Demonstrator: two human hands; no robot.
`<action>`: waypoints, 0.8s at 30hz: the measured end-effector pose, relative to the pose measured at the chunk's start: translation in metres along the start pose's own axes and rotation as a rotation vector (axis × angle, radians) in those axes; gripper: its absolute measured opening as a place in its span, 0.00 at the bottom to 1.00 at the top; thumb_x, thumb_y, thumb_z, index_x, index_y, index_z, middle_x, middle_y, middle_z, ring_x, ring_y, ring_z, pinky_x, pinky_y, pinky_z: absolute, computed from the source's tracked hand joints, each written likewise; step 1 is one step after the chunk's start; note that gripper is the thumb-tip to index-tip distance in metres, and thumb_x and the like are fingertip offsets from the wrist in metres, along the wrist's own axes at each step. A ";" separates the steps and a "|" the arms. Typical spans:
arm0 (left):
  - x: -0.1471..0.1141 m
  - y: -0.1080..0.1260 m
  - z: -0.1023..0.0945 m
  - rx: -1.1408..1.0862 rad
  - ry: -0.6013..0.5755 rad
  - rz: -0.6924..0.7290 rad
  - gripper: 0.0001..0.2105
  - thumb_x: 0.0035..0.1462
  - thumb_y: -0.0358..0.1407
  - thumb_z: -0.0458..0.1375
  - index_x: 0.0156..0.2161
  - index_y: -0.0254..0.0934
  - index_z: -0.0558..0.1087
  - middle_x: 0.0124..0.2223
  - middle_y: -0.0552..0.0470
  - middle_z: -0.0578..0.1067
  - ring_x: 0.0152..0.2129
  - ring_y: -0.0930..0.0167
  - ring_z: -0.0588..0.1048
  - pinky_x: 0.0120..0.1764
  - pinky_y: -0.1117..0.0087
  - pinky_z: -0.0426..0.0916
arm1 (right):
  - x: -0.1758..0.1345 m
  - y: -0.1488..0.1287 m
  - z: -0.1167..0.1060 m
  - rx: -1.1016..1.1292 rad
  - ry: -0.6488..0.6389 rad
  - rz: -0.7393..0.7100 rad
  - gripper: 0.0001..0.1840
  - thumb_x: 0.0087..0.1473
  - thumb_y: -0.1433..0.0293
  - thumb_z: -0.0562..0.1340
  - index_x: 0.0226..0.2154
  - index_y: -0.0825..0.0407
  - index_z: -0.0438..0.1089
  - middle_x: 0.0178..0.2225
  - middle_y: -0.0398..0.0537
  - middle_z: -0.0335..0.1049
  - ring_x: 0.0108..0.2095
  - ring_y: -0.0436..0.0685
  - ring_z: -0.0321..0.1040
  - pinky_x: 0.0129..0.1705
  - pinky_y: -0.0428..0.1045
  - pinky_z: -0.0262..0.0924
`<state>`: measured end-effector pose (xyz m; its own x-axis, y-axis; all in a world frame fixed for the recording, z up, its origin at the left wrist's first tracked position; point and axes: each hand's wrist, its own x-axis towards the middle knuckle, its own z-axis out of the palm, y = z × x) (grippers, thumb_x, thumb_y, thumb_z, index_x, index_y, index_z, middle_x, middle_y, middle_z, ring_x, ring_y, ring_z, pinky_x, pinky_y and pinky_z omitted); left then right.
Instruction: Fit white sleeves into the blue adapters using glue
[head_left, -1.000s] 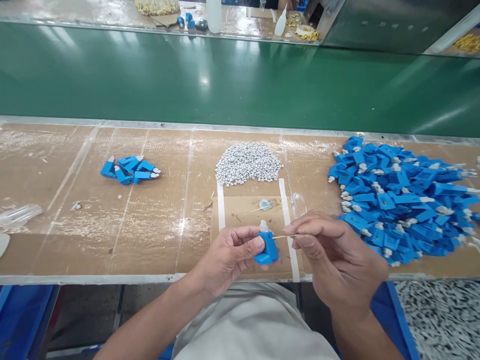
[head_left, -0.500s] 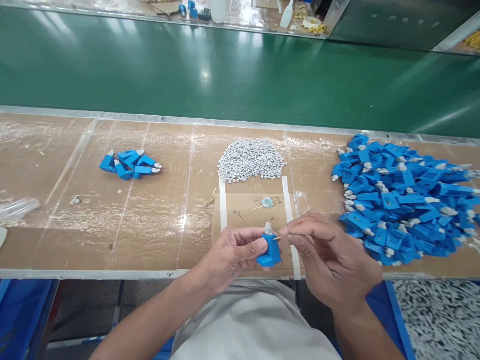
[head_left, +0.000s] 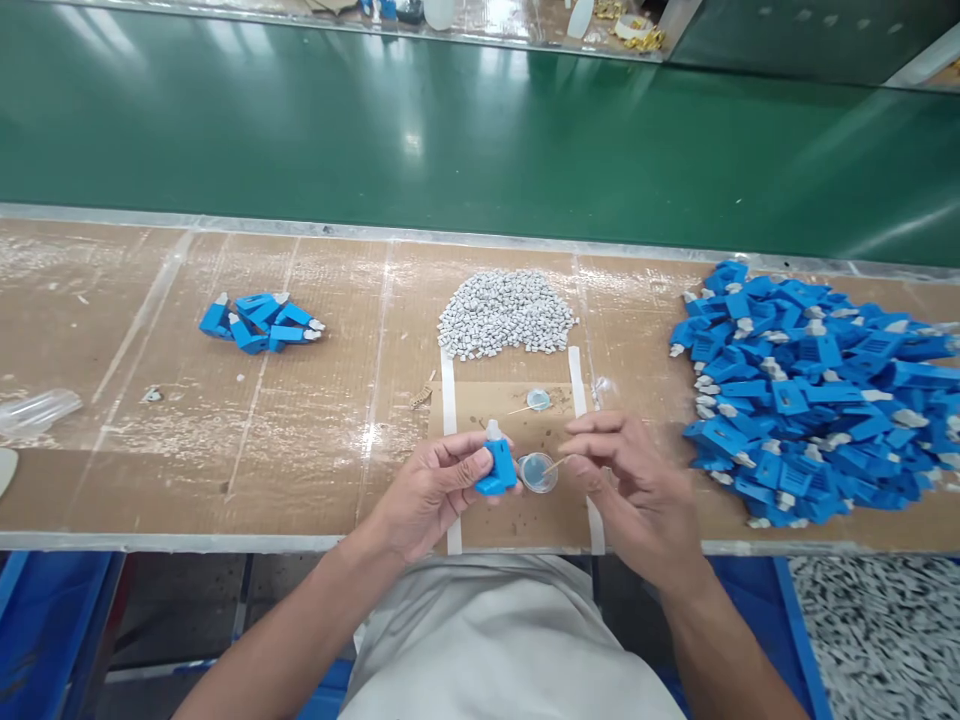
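In my left hand is a blue plastic part with a pale grey tip pointing up, pinched between thumb and fingers. My right hand pinches a thin wooden stick, like a toothpick. The stick's far end is over a small clear round dish of bluish liquid or gel; whether it touches the contents I cannot tell. Behind that dish lies a second small round bluish piece with a thin stick across its left side. Both rest on a cardboard sheet taped with white strips.
Small grey pieces form a heap beyond the cardboard. A large pile of blue parts covers the right side; a smaller group sits left. A green belt runs behind the table. Clear plastic lies far left.
My left hand has shifted left and up with the blue part. My right hand has drawn the stick away from that part and over the dish, which is now uncovered to view.
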<state>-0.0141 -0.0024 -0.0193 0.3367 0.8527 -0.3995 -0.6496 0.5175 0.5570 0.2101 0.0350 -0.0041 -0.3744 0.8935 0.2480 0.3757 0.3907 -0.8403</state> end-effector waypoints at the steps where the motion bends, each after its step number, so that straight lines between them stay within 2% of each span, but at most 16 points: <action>1: 0.000 0.000 -0.003 -0.005 0.013 0.002 0.11 0.59 0.37 0.68 0.45 0.34 0.83 0.36 0.45 0.82 0.34 0.70 0.81 0.33 0.78 0.72 | 0.000 0.003 0.000 -0.016 -0.040 0.005 0.09 0.65 0.73 0.62 0.45 0.47 0.76 0.45 0.50 0.70 0.48 0.60 0.70 0.48 0.55 0.65; 3: -0.001 -0.001 -0.009 -0.015 0.020 -0.002 0.11 0.59 0.37 0.68 0.45 0.34 0.83 0.37 0.45 0.82 0.34 0.70 0.81 0.32 0.79 0.72 | 0.003 0.007 -0.001 -0.052 -0.065 0.016 0.13 0.66 0.73 0.61 0.50 0.46 0.75 0.45 0.49 0.71 0.47 0.59 0.71 0.46 0.54 0.66; 5: -0.001 -0.001 -0.013 -0.033 0.014 -0.008 0.12 0.58 0.37 0.68 0.45 0.34 0.83 0.36 0.45 0.81 0.33 0.70 0.82 0.31 0.80 0.72 | 0.015 0.011 -0.005 -0.112 -0.021 0.017 0.15 0.66 0.73 0.61 0.53 0.45 0.74 0.46 0.49 0.72 0.44 0.57 0.72 0.42 0.52 0.66; 8: -0.001 0.000 -0.018 -0.062 0.003 -0.024 0.12 0.57 0.38 0.69 0.45 0.34 0.83 0.35 0.46 0.81 0.33 0.70 0.82 0.33 0.79 0.73 | 0.047 0.019 -0.006 -0.221 0.000 -0.085 0.10 0.66 0.73 0.62 0.47 0.47 0.75 0.40 0.47 0.75 0.38 0.56 0.71 0.38 0.51 0.65; 12: 0.000 0.003 -0.020 -0.080 -0.014 -0.058 0.13 0.56 0.39 0.70 0.44 0.34 0.83 0.35 0.46 0.80 0.32 0.71 0.81 0.33 0.79 0.72 | 0.095 0.034 0.013 -0.313 -0.173 -0.282 0.07 0.66 0.74 0.60 0.43 0.50 0.73 0.36 0.50 0.75 0.34 0.57 0.71 0.36 0.51 0.65; 15: 0.000 0.004 -0.019 -0.079 -0.011 -0.081 0.14 0.56 0.41 0.70 0.42 0.32 0.82 0.34 0.46 0.79 0.31 0.72 0.80 0.31 0.79 0.70 | 0.118 0.042 0.032 -0.425 -0.272 -0.340 0.09 0.68 0.75 0.57 0.41 0.52 0.73 0.35 0.51 0.73 0.35 0.58 0.72 0.36 0.51 0.64; 18: -0.001 0.004 -0.019 -0.092 -0.006 -0.103 0.15 0.54 0.42 0.71 0.40 0.31 0.82 0.34 0.46 0.78 0.30 0.72 0.79 0.30 0.78 0.70 | 0.128 0.046 0.041 -0.499 -0.298 -0.367 0.09 0.67 0.75 0.57 0.38 0.52 0.72 0.34 0.51 0.72 0.34 0.57 0.71 0.35 0.50 0.63; 24: 0.000 0.002 -0.019 -0.135 0.002 -0.114 0.19 0.51 0.44 0.73 0.39 0.30 0.81 0.31 0.46 0.78 0.26 0.74 0.76 0.29 0.77 0.70 | 0.131 0.054 0.037 -0.536 -0.306 -0.373 0.09 0.68 0.74 0.57 0.39 0.52 0.72 0.34 0.50 0.70 0.33 0.56 0.68 0.32 0.49 0.58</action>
<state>-0.0285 -0.0027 -0.0320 0.4121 0.7889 -0.4559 -0.6927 0.5963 0.4056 0.1498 0.1648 -0.0355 -0.7503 0.6077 0.2601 0.5114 0.7830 -0.3542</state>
